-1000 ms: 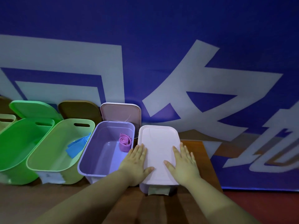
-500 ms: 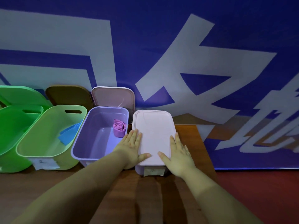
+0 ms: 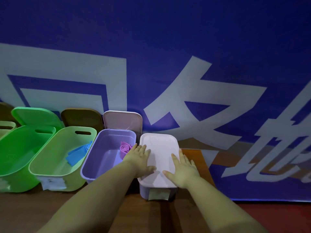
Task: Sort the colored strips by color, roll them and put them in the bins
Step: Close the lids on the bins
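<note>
Your left hand and right hand both lie flat, palms down and fingers straight, on the smooth pale pink lid of the closed bin at lower centre of the frame; neither grasps anything. The lid is a rounded rectangle with a shallow raised border, and a paper label sticks to the bin's front wall. Your forearms run up from the bottom edge, the thumbs pointing toward each other.

Just left of it, the glossy lavender bin stands open and holds a rolled purple strip, its spiral end showing, against the right wall. Further left, the light green bin, oval-rimmed with a slot handle, holds a blue strip lying loosely folded. At the left edge sits a brighter green bin. All rest on a dark wooden table before a blue banner with large white characters.
</note>
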The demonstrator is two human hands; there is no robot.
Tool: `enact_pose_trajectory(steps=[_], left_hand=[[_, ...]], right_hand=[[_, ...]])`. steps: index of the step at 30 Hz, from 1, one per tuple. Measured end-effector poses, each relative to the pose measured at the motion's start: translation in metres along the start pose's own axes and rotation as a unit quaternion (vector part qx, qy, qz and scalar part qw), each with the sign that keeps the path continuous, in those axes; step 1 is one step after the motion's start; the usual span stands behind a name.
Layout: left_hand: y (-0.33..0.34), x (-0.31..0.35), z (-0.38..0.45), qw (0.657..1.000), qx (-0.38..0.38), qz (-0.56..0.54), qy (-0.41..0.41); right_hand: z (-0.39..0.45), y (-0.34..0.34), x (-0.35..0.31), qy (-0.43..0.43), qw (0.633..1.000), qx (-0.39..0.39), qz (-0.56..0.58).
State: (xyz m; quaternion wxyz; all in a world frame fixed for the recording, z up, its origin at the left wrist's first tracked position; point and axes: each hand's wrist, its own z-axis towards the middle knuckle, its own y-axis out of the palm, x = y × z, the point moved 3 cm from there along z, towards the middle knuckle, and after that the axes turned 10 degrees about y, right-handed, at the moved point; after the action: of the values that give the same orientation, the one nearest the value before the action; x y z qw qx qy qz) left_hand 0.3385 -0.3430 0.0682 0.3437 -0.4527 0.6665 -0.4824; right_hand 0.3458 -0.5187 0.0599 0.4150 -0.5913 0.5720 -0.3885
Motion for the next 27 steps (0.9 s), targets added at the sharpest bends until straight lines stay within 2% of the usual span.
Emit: enact_pose_trajectory(steps=[10,13,15,17,19,23,27], left_hand=[[-0.036,-0.095,-0.054,0.995,0.084,-0.021,-0.053],[-0.048,-0.132,-0.067,0.982,0.124,-0.097,-0.1],[-0.053,-0.156,-0.067,0.953,0.169,-0.214,-0.134],[-0.054,-0.177,-0.062,0.903,0.216,-0.34,-0.152],[-0.055,-0.193,-0.053,0.86,0.246,-0.42,-0.156],[-0.053,-0.21,-0.028,0.834,0.276,-0.458,-0.137],[-0.046,-0.212,-0.003,0.813,0.298,-0.478,-0.149]], right_hand=[[0.009,-0.067,-0.085,-0.077,0.994,0.079,0.026],[0.016,-0.081,-0.118,-0.092,0.991,0.095,0.032],[0.024,-0.089,-0.138,-0.094,0.99,0.099,0.041],[0.034,-0.094,-0.154,-0.088,0.99,0.095,0.064],[0.044,-0.098,-0.166,-0.07,0.988,0.092,0.106],[0.067,-0.097,-0.183,-0.01,0.969,0.09,0.23],[0.087,-0.089,-0.193,0.04,0.925,0.119,0.359]])
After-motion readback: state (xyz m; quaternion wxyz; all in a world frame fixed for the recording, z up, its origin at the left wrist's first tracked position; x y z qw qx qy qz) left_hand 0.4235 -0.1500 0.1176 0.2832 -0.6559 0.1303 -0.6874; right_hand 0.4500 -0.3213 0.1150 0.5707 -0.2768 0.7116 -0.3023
